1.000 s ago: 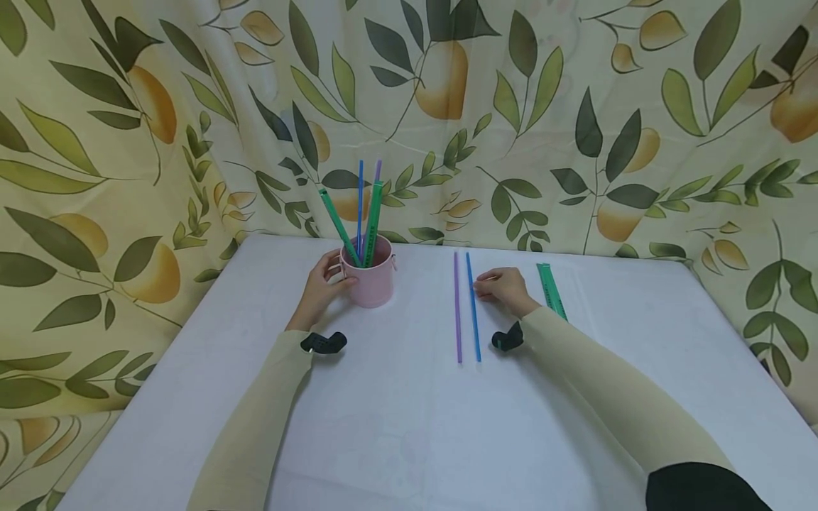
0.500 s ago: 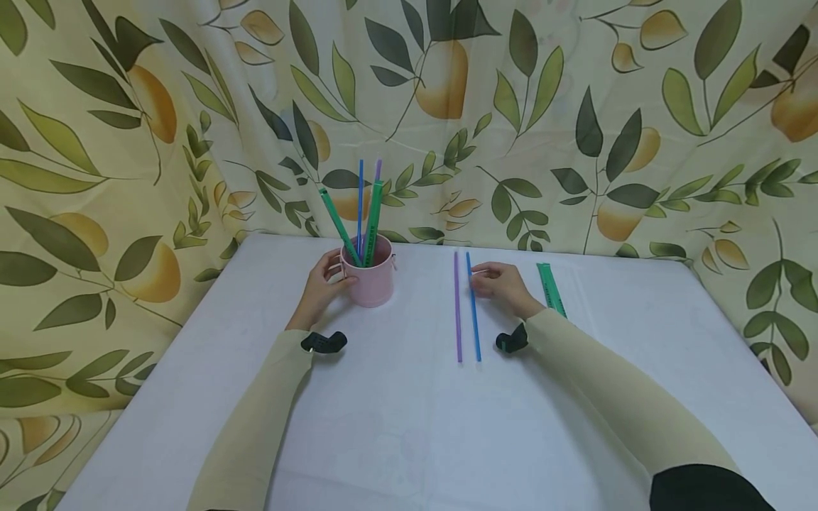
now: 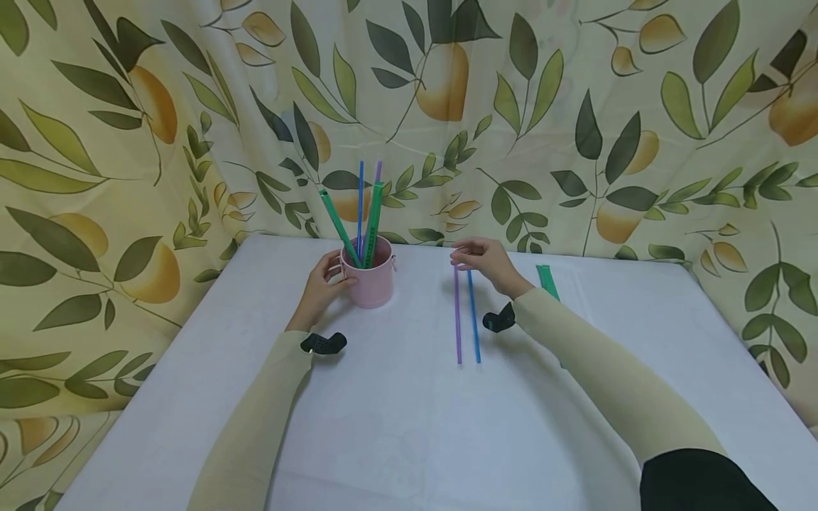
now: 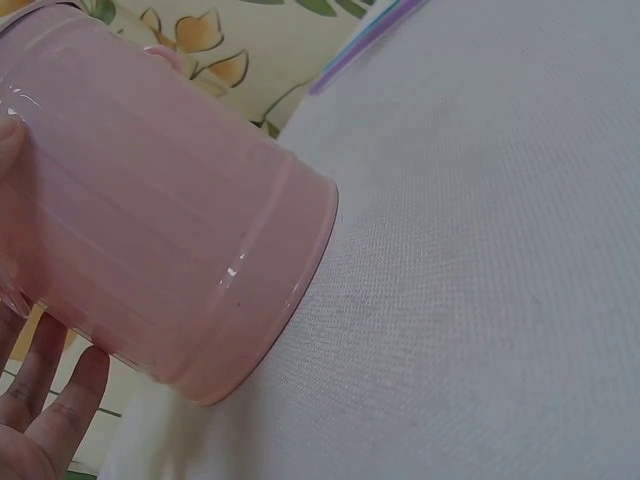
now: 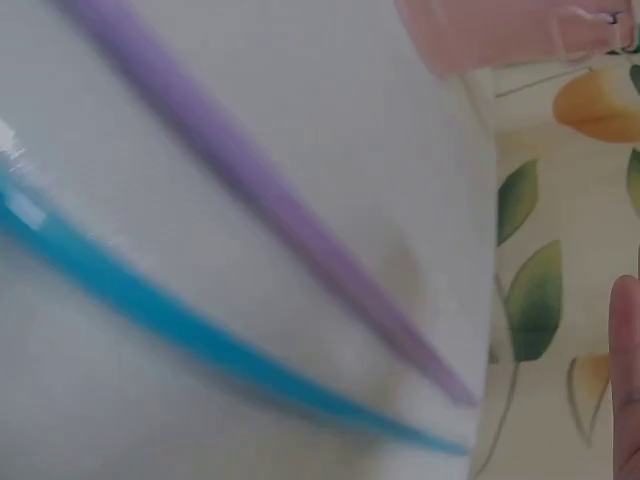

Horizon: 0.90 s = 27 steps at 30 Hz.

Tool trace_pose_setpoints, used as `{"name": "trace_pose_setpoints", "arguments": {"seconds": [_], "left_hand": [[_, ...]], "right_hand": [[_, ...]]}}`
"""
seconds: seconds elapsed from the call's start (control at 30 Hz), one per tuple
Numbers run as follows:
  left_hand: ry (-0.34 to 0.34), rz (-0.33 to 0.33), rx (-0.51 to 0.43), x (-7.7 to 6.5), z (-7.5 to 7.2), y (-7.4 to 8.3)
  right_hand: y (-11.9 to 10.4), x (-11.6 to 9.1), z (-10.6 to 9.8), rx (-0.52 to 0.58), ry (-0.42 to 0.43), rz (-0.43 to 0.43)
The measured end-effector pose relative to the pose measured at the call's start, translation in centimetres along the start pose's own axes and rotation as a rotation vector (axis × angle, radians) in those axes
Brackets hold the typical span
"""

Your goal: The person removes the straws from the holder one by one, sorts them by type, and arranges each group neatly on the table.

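Note:
My left hand [image 3: 324, 287] grips the side of a small pink bucket [image 3: 373, 287] standing on the table; thumb and fingers lie around it in the left wrist view. Inside the bucket stand a blue straw [image 3: 361, 206], a purple straw [image 3: 378, 170] and green printed flat sticks [image 3: 373, 223]. My right hand [image 3: 488, 264], fingers loosely bent, hovers above the far ends of a purple straw [image 3: 457, 316] and a blue straw [image 3: 474, 319] lying side by side. In the right wrist view, a finger [image 5: 625, 370] shows apart from both straws.
A green printed flat stick [image 3: 546, 280] lies right of the straws, partly hidden by the right sleeve [image 3: 607, 369]. White cloth covers the table [image 3: 396, 411]. A leaf-and-fruit patterned curtain [image 3: 543, 142] hangs behind the table's far edge.
My right hand has moved left and farther away, from beside the blue straw to over the straws' far ends. My left hand and the bucket have stayed in place.

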<state>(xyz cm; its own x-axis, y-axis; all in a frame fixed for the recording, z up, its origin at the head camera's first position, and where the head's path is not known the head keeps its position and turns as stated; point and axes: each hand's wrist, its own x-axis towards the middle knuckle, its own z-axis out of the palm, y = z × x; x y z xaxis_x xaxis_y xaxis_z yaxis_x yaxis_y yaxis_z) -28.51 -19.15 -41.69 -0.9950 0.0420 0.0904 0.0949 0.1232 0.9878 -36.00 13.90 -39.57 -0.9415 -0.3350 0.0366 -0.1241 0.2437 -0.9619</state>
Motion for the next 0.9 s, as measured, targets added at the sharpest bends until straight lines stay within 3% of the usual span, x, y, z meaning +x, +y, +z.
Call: {"name": "trace_pose_setpoints", "arguments": {"seconds": [0.47, 0.63, 0.9], "left_hand": [[-0.009, 0.019, -0.018, 0.3, -0.2, -0.6], [0.005, 0.013, -0.038, 1.2, -0.4, -2.2], [0.025, 0.045, 0.003, 1.4, -0.3, -2.7]], "right_hand": [[-5.8, 2.7, 2.5, 0.071, 0.014, -0.047], [-7.1, 3.5, 4.0, 0.036, 0.014, -0.009], [-9.1, 5.0, 6.3, 0.019, 0.037, 0.074]]}}
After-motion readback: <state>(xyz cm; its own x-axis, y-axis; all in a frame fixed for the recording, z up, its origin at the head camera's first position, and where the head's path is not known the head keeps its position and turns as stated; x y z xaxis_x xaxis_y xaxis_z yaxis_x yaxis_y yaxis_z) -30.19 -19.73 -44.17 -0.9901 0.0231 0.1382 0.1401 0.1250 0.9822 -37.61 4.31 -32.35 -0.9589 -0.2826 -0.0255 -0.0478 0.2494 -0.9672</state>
